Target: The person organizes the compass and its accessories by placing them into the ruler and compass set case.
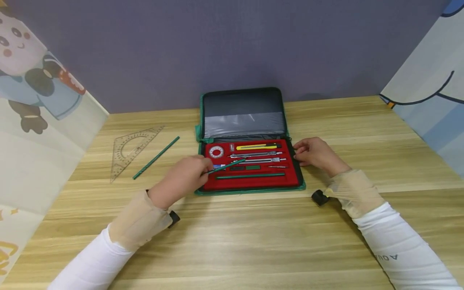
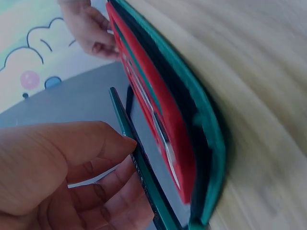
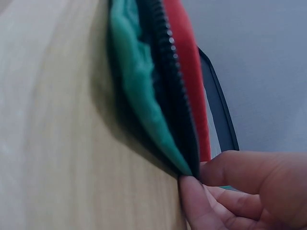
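Note:
A zipped drawing-instrument case point(image 1: 250, 191) lies unfolded on the table, its lid leaning back. In its red tray point(image 1: 246, 185) sit a green pencil point(image 1: 250, 176), a yellow cutter knife point(image 1: 255, 147), metal compasses point(image 1: 255, 154) and a white ring-shaped piece point(image 1: 216, 152). Over the tray's left side, my left hand point(image 1: 183, 173) pinches another green pencil point(image 1: 233, 163) between thumb and fingers; the left wrist view shows that pencil point(image 2: 144, 175) slanting beside the case. At the right edge, my right hand point(image 1: 313, 153) pinches the case's zipped border, seen closely in the right wrist view point(image 3: 187, 165).
To the left on the wooden table point(image 1: 246, 241) lie a transparent set square point(image 1: 117, 157) and a third green pencil point(image 1: 156, 158). A grey-purple panel point(image 1: 235, 48) rises behind the case. Patterned walls stand at both sides.

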### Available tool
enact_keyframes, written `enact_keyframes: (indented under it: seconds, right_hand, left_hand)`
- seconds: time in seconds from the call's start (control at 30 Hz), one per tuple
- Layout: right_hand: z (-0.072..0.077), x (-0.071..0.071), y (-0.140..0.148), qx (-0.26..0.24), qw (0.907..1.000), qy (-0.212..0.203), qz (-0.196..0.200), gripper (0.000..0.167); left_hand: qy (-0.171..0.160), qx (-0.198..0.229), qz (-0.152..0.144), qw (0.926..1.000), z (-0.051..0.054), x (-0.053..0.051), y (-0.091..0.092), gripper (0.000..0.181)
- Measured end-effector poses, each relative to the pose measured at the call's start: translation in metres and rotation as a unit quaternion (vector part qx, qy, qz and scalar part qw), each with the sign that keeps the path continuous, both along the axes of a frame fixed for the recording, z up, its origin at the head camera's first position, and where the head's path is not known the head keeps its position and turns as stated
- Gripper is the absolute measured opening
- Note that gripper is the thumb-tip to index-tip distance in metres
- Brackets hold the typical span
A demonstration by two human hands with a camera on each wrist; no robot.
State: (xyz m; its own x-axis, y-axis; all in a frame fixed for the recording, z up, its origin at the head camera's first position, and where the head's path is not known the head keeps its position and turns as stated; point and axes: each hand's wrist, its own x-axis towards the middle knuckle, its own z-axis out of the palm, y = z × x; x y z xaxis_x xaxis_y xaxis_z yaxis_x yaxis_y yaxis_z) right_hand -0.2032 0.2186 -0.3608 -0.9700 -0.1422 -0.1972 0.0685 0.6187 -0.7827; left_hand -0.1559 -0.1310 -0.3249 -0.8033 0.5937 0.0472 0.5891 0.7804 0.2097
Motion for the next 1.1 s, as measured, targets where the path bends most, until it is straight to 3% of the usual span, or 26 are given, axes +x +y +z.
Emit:
enact_keyframes:
  seconds: [0.3, 0.53, 0.77, 1.1]
  right_hand:
    - [-0.002, 0.002, 0.002, -0.01, 0.9999, -0.001, -0.002, 0.037]
    - [-0.001, 0.001, 0.001, -0.004, 1.0, -0.003, -0.004, 0.037]
    - [0.0, 0.001, 0.001, 0.008, 0.9999, -0.007, -0.003, 0.039]
    - [0.0, 0.0, 0.0, -0.001, 1.0, -0.005, 0.0, 0.038]
  left_hand:
    - [0.023, -0.013, -0.05, 0.9984, -0.005, 0.004, 0.027, 0.015]
    - [0.013, -0.005, -0.062, 0.998, -0.007, 0.007, 0.044, 0.015]
    - [0.009, -0.025, -0.068, 0.9973, -0.01, 0.006, 0.06, 0.016]
    - [-0.016, -0.028, -0.066, 0.9973, -0.016, 0.005, 0.07, 0.019]
